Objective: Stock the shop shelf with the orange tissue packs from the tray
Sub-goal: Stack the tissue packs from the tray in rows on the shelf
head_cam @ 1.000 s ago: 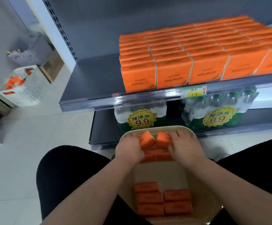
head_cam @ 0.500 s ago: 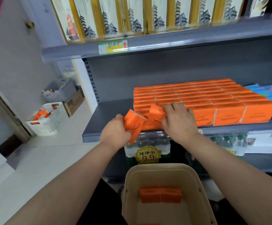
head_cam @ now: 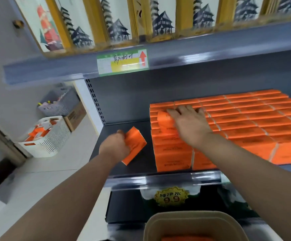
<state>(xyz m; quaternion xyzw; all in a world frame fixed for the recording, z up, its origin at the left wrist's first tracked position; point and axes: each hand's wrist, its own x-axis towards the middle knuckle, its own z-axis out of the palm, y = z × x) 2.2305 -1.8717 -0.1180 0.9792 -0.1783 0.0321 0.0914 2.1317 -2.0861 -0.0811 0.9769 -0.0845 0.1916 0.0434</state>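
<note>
Over the bare left end of the shelf (head_cam: 141, 166), the left hand (head_cam: 115, 146) grips an orange tissue pack (head_cam: 135, 145), fingers curled round its near end; the pack is tilted, clear of the stacked ones. To its right, the right hand (head_cam: 191, 126) lies on top of the block of orange packs (head_cam: 245, 122), fingers stretched and spread over a second pack (head_cam: 166, 121) that stands tilted at the block's left edge. The thumb is hidden, so I cannot tell whether this pack is pinched or only pressed. The block fills the shelf's right part in tight rows from front to back. Below the shelf edge sit bottled water packs with a yellow 9.9 sticker (head_cam: 171, 197). Nearest, the beige tray (head_cam: 158, 221) shows a strip of orange at the bottom edge. Above, a price tag (head_cam: 122, 62) hangs on the upper shelf (head_cam: 228, 53). Far left on the floor stand a white basket (head_cam: 44, 138), a grey basket (head_cam: 61, 101) and a cardboard box (head_cam: 75, 117).
</note>
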